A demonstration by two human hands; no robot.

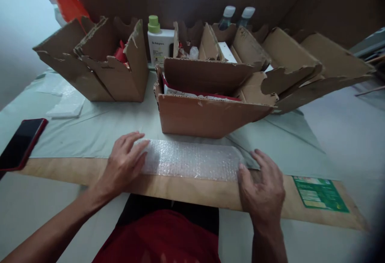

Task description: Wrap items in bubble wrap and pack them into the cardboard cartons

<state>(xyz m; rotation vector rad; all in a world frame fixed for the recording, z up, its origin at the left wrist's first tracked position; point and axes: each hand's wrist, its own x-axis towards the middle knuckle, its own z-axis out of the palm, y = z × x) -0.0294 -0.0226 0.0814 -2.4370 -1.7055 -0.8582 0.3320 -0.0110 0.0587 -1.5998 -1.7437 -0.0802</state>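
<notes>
A flat, folded strip of bubble wrap (189,160) lies lengthwise at the front of the table, partly over the cloth and partly over the bare wooden edge. At its left end is my left hand (124,160), fingers stretched and slightly apart, the fingertips at the wrap's edge. My right hand (264,187) rests by the opposite end, its thumb near the wrap's corner and its fingers spread. Neither hand is closed around the wrap. Just behind the strip stands an open cardboard box (207,114) with a red-edged packet (195,94) inside.
Several open cardboard boxes (114,78) stand behind, with a white bottle (162,46) with a green cap among them. A phone (22,142) lies at the left, near clear plastic packaging (67,104). A green label (320,194) sits on the wooden edge (69,170).
</notes>
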